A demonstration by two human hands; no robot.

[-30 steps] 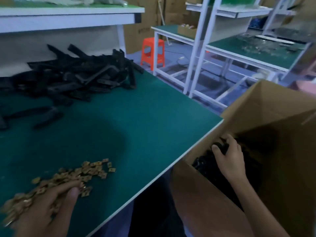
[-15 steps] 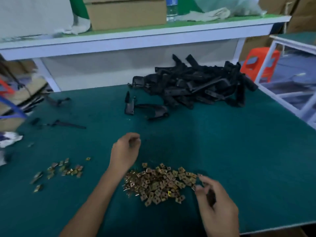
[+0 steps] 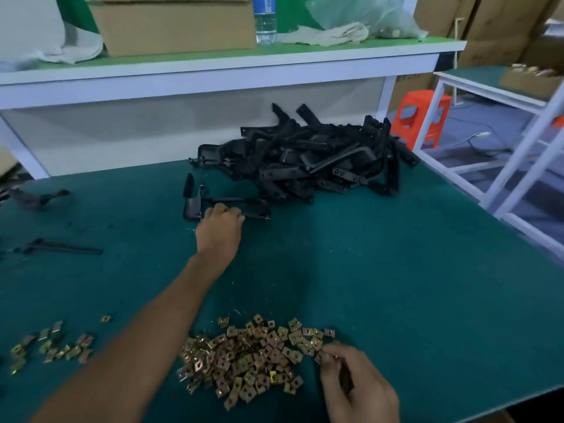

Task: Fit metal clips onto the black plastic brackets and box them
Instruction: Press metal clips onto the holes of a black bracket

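Left hand [image 3: 219,232]: arm stretched out, fingers curled down over a loose bracket [image 3: 254,208] lying flat on the green table [image 3: 396,270]. Grip looks shallow, fingertips only. A second L-shaped bracket [image 3: 191,209] sits just left of the knuckles, touching or nearly so. The main bracket heap [image 3: 320,166] is beyond the hand and to its right.

Right hand [image 3: 358,384]: close to the body, fingers bunched at the right edge of the clip pile [image 3: 250,358]. Too blurred to tell whether a clip is actually pinched. The pile spreads left of that hand. Stray clips [image 3: 52,346] lie well off to the left, past the left forearm. No box in view.

Step, as I read it: grab one bracket and one clip, then bring them together.

Risks:
- The fingertip hold may snag the L-shaped neighbour and drag it along. That means two parts in hand, or the bracket twists out.
- Clips are small and piled on each other, so a pinch at the edge can lift two or none.
- The left forearm runs beside the pile; pulling it back low could sweep clips across the table.
- Eyes are split between two targets, so either pick is partly blind.
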